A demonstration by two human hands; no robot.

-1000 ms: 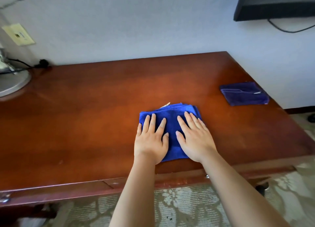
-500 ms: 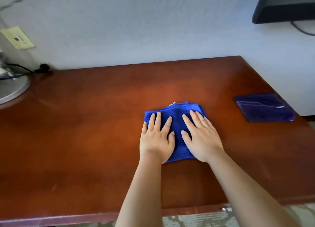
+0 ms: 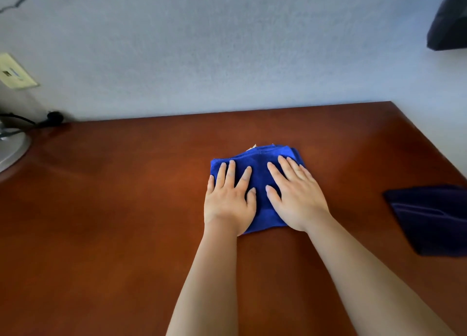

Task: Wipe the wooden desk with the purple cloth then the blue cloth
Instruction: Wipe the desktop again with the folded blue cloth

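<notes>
Both hands have pushed the blue cloth [image 3: 256, 169] toward the desk's [image 3: 101, 234] back edge; left hand [image 3: 228, 201] and right hand [image 3: 297, 199] press it flat, fingers spread, grasping nothing.

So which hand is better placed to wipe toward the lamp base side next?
Probably the left hand: it presses the blue cloth on the side nearer the lamp base.

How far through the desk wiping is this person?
The purple cloth lies folded and set aside at the desk's right, so that pass looks finished. Now the left hand and right hand press flat on the blue cloth mid-desk. How much is left for the blue cloth can't be judged.
</notes>
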